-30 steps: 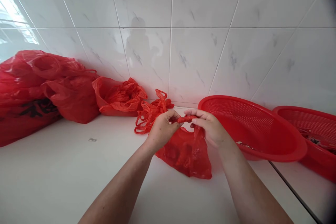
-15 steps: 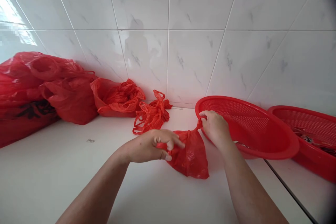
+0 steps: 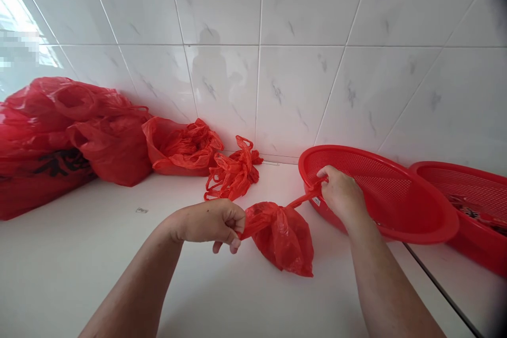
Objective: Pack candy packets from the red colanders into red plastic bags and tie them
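Note:
A small filled red plastic bag rests on the white surface between my hands, gathered at its top. My left hand is closed on one of its handles and draws it out to the left. With thumb and fingers, my right hand pinches the other handle, stretched up to the right in front of the near basket's rim. What the bag contains is hidden by the red plastic.
A red mesh basket is behind my right hand, with a second red basket holding packets to its right. Loose red bags, an open bag and large full bags line the tiled wall.
My left hand has closed on a handle and pulled it left. My right hand has moved right, stretching the other handle. The bag's neck is now drawn tight between them.

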